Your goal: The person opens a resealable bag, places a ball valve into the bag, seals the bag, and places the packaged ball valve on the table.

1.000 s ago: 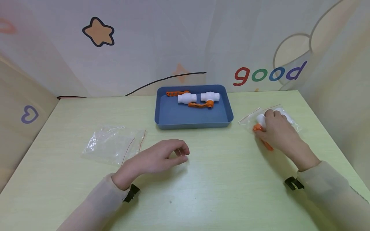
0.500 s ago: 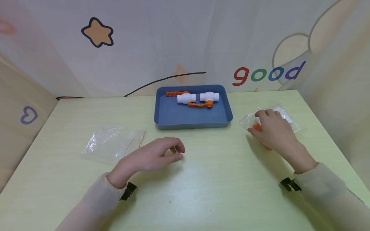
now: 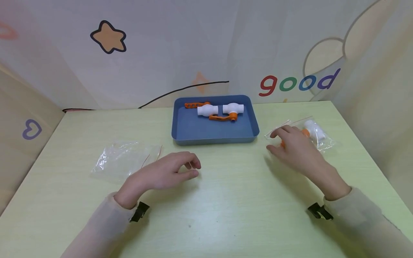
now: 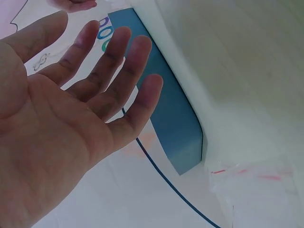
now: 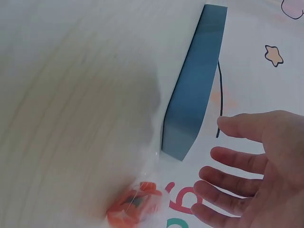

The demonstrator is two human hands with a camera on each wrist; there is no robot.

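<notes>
My left hand [image 3: 164,172] hovers over the table with relaxed, slightly bent fingers and nothing in them; the left wrist view shows its bare palm. On the right, my right hand [image 3: 298,152] hangs empty over the near left part of a clear zip bag [image 3: 326,143]. Inside that bag lies a white plastic ball valve [image 3: 313,129] with orange parts, partly hidden by the hand. Orange plastic [image 5: 135,206] shows through the bag in the right wrist view. Two white ball valves [image 3: 207,110] with orange handles lie in a blue tray [image 3: 216,140] at the back middle.
A flat, see-through zip bag [image 3: 119,159] lies on the left of the table, partly behind my left hand. The pale table [image 3: 219,215] meets a printed curtain [image 3: 167,43] at the back, right behind the tray.
My right hand has come off the bagged valve and moved left, its fingers spreading and uncovering more of the bag. My left hand has drifted slightly left.
</notes>
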